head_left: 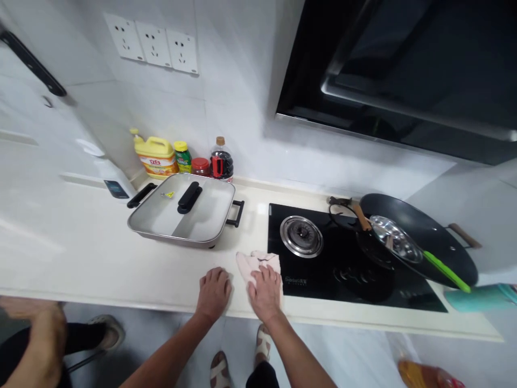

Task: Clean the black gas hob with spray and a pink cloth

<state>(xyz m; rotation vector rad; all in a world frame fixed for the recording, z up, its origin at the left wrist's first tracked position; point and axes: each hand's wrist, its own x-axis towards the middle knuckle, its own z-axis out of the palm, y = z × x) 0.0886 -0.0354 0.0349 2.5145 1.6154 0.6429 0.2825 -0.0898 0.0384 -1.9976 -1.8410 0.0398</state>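
Observation:
My right hand [265, 293] presses down on a pale pink cloth [247, 262] that lies bunched on the counter, at the left edge of the black glass gas stove [323, 280]. Its fingers spread over the cloth and hold it against the surface. To the left, my left hand [214, 293] rests on the bare counter [161, 272] near the front edge, fingers lightly bent and nothing in them. Beyond it stands a square electric pan [202, 215] with a glass lid and black handles.
A wok [424, 231] holding a metal lid and a green-handled utensil sits on the stove's right side. Bottles, including a yellow detergent jug [157, 156], line the wall. The range hood [396, 81] hangs overhead. Another person's arm [44, 339] shows at lower left.

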